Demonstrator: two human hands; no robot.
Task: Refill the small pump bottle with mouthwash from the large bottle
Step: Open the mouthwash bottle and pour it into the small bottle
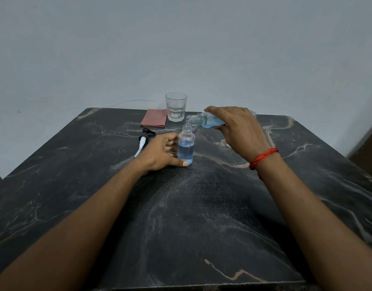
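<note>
Your left hand [160,151] has its fingers curled around the small pump bottle [186,147], thumb pressed at its base, pinning it upright on the table. It's uncapped, and blue mouthwash fills most of its body. Your right hand [237,129] is clamped over the large bottle [204,120], tipped almost flat, its open mouth directly above the small bottle's neck. Blue liquid sits in the tilted body; whether a stream is running between the two mouths, you can't quite tell. A red thread band [262,157] circles your right wrist.

Count it out: two bottles, one pump head [144,139], black collar with white tube, lying loose just left of your left hand. One clear drinking glass [176,107] stands behind, upright, and one folded pink cloth [154,118] lies just beside it to the left, both near the far edge.

All of it sits on a dark marble-patterned table [191,206] with pale tan veins. Behind runs a plain grey-white wall [180,49].
</note>
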